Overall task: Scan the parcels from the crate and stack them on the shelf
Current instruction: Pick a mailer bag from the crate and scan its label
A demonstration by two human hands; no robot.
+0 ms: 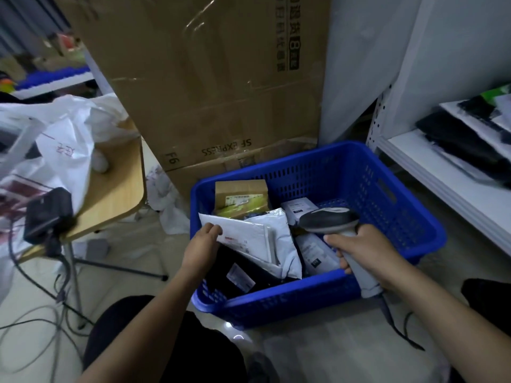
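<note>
While I lean over the blue crate [290, 302] on the floor, my left hand [203, 248] is inside its left side, fingers curled over the edge of a white mailer [249, 236]. The thumb is out of my sight, so I judge this a pinch, not a firm lift. The mailer lies tilted on top of the pile, overlapping a black parcel [240, 272] below it. A brown box [240, 194] stands behind it, and smaller grey packets sit to the right.

My right hand [365, 252] is wrapped fully round the handle of a grey barcode scanner [329, 218]. The scanner's head hovers over the middle of the crate and its cord trails to the floor.

I take this to be the pick-and-scan step for the white mailer. Several parcels are left in the crate, so the task looks far from done. Next, the mailer's label needs turning up towards the scanner head. Then the parcel goes to the white shelf [442, 172] on my right, where dark parcels [464, 139] already lie.
</note>
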